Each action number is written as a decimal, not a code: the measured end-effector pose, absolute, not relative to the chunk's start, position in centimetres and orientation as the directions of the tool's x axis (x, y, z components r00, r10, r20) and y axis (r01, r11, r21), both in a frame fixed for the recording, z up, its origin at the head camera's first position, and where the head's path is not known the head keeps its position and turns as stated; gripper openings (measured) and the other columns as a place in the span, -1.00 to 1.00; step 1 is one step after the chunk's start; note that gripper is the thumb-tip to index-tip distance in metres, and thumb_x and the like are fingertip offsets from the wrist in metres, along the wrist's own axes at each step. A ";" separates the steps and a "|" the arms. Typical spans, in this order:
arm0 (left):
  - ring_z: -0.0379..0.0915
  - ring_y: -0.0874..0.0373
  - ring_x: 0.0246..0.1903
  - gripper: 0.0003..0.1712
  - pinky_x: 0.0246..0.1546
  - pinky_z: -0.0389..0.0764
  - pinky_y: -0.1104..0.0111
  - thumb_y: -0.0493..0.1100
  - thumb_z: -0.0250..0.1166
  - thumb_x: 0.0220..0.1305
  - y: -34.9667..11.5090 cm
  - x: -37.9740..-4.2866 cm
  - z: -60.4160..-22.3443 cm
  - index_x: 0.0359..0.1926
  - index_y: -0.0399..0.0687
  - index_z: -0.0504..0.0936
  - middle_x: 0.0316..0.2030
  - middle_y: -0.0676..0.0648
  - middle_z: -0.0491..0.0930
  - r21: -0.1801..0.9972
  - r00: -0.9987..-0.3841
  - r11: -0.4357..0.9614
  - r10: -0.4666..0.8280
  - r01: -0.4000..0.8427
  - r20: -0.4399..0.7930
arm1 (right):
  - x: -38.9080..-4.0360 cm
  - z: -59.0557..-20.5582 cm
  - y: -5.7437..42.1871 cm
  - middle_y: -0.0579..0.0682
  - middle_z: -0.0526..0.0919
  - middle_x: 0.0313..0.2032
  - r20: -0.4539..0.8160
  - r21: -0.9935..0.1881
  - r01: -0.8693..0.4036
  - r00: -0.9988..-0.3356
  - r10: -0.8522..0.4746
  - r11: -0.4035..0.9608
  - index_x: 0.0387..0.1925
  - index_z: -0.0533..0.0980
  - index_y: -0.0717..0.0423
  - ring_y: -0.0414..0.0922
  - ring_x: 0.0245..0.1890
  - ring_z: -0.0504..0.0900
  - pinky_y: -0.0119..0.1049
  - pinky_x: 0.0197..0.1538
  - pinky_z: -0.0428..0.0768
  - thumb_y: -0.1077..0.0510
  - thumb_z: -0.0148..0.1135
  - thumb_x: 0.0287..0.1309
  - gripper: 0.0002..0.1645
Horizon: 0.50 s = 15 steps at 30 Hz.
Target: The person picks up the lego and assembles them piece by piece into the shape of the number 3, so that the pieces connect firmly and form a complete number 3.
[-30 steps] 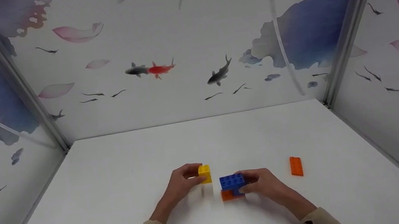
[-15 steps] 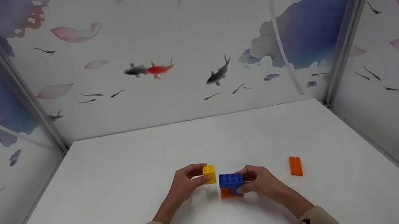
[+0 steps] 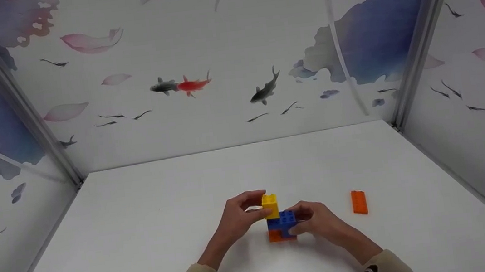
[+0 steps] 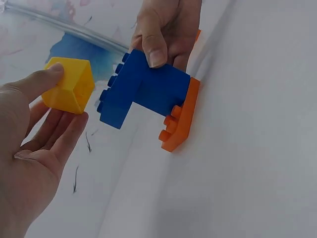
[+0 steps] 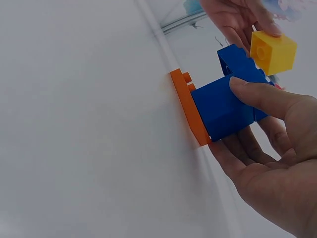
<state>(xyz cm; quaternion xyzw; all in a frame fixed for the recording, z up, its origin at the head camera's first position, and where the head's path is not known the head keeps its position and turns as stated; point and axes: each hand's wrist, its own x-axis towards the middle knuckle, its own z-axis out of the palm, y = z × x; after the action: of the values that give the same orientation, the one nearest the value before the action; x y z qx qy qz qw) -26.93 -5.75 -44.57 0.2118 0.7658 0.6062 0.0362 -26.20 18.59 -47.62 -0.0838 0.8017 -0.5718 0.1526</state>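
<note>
My left hand (image 3: 241, 216) pinches a yellow toy brick (image 3: 270, 206) between thumb and fingers. In both wrist views a gap shows between this brick and the blue studs below it. My right hand (image 3: 320, 220) grips the blue bricks (image 4: 157, 89), thumb on one side and fingers on the other. The upper blue brick juts out past the lower one, leaving a notch beneath. Under them an orange plate (image 5: 188, 106) forms the base, a few of its studs bare on the overhanging side.
A second orange plate (image 3: 359, 202) lies flat on the white table (image 3: 163, 200), to the right of my right hand. White panels with painted fish and petals (image 3: 224, 56) enclose the table at the back and sides.
My left hand has carried the yellow brick to the right and slightly up, from beside the blue bricks to over their left part. My right hand has barely moved.
</note>
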 end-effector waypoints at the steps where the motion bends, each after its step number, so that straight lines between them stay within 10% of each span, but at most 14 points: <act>1: 0.58 -0.01 0.11 -0.44 0.09 0.64 0.41 -0.05 0.42 0.26 -5.5 -26.9 -44.6 0.23 -0.15 0.57 0.13 -0.16 0.62 0.943 -0.905 0.173 0.374 0.283 0.203 | -26.2 -47.6 18.6 0.01 0.69 0.05 -0.149 -0.941 0.039 -0.940 -0.307 0.336 0.06 0.59 0.04 -0.07 0.04 0.61 -0.12 0.20 0.64 0.11 0.52 0.04 -0.49; 15: 0.60 -0.01 0.10 -0.52 0.14 0.63 0.34 -0.12 0.43 0.24 -3.1 -26.3 -44.9 0.15 -0.18 0.61 0.09 -0.17 0.64 0.953 -0.903 0.109 0.366 0.283 0.226 | -26.3 -47.7 18.8 -0.01 0.68 0.07 -0.133 -0.940 0.017 -0.938 -0.321 0.340 0.07 0.60 0.03 -0.08 0.05 0.61 -0.11 0.22 0.63 0.09 0.52 0.05 -0.48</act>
<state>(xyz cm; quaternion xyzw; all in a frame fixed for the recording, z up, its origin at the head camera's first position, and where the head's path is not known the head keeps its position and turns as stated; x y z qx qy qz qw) -26.31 -3.06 -44.93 0.2181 0.7440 0.6307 0.0329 -26.32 18.75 -47.73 -0.0944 0.8047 -0.5668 0.1493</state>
